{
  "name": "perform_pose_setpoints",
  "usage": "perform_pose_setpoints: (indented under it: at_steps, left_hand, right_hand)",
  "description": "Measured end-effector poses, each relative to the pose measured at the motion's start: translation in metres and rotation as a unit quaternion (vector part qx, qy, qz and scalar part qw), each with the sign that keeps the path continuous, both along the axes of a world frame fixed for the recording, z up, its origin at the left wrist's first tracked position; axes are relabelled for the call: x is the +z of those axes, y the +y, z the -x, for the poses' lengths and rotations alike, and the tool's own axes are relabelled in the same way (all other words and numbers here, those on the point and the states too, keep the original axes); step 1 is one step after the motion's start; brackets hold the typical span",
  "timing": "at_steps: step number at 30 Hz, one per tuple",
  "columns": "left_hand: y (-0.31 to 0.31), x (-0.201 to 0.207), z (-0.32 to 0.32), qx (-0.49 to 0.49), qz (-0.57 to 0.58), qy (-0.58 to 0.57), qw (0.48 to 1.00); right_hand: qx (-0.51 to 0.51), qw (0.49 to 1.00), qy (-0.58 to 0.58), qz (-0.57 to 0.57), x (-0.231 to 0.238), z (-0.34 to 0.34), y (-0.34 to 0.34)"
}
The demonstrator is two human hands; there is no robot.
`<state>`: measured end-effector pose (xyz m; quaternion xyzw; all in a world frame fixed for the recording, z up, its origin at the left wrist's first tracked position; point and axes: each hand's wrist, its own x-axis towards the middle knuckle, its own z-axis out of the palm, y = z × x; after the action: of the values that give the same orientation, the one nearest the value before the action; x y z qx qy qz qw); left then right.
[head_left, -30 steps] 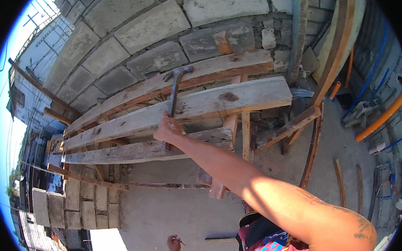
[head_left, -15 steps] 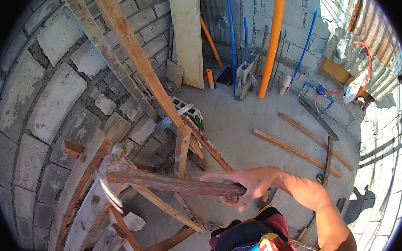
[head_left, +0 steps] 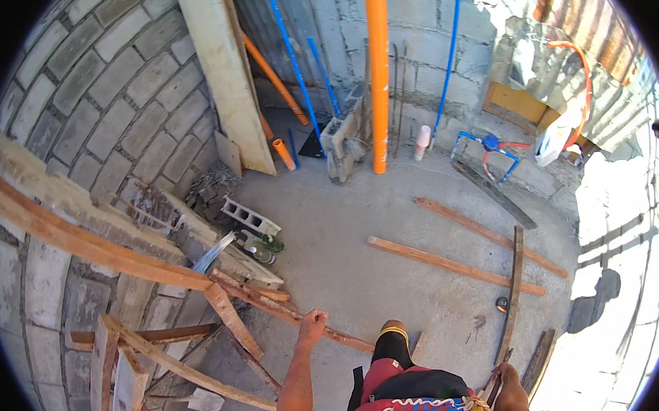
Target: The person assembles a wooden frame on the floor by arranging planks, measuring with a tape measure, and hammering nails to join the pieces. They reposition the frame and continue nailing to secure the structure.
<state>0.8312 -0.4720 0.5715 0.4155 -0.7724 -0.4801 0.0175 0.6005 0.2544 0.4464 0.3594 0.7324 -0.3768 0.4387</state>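
Note:
My left hand [head_left: 313, 328] is closed in front of a thin wooden strip [head_left: 264, 302], which shows on both sides of it. Whether the fingers grip the strip or something small is hidden. Low at the right, my right hand [head_left: 510, 384] hangs beside my hip with its fingers curled in. Slim shapes show beside it, too unclear to name, and no hammer can be made out. A long wooden beam [head_left: 103, 240] runs from the left toward the strip. Under it stands a rough timber frame [head_left: 128, 387].
Loose wooden battens [head_left: 456, 265] lie on the concrete floor [head_left: 324, 244], with a black tape measure [head_left: 502, 304] nearby. A hollow block [head_left: 251, 215] and bottles [head_left: 260, 250] sit by the left wall. An orange pipe [head_left: 379, 72] and blue pipes [head_left: 447, 60] stand at the back.
My right hand, which held a hammer out in front, has dropped to the lower right. My left hand has come into view. The view has shifted, bringing the beam lower and further left.

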Motion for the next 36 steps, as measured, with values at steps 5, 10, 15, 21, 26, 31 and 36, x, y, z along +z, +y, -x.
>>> perform_pose_setpoints:
  at_steps: [5,10,15,21,26,31,36]
  left_hand:
    - [0.051,-0.026,0.159,-0.071,-0.117,0.053,0.989]
    - [0.075,-0.077,0.267,-0.34,0.019,-0.349,0.873]
    - [0.046,-0.118,0.435,-0.434,0.0,-0.403,0.805]
    - [0.07,-0.15,0.677,-0.379,0.01,-0.208,0.902]
    - [0.127,-0.248,0.748,-0.444,-0.031,-0.179,0.877]
    - [0.183,-0.404,0.727,-0.606,0.048,-0.267,0.747]
    - [0.227,-0.553,0.696,-0.734,0.163,-0.174,0.636]
  right_hand:
    - [-0.388,0.913,0.109,-0.064,0.124,-0.172,0.153]
    - [-0.513,0.846,0.027,-0.143,0.157,-0.192,0.035]
    - [-0.493,0.86,-0.077,-0.111,0.139,-0.129,-0.095]
    - [-0.432,0.893,-0.097,-0.079,0.078,-0.015,-0.164]
    - [-0.174,0.971,-0.025,-0.164,-0.081,0.142,-0.114]
    - [-0.084,0.978,0.048,-0.186,-0.265,0.218,-0.045]
    - [-0.036,0.957,0.033,-0.286,-0.428,0.178,-0.025]
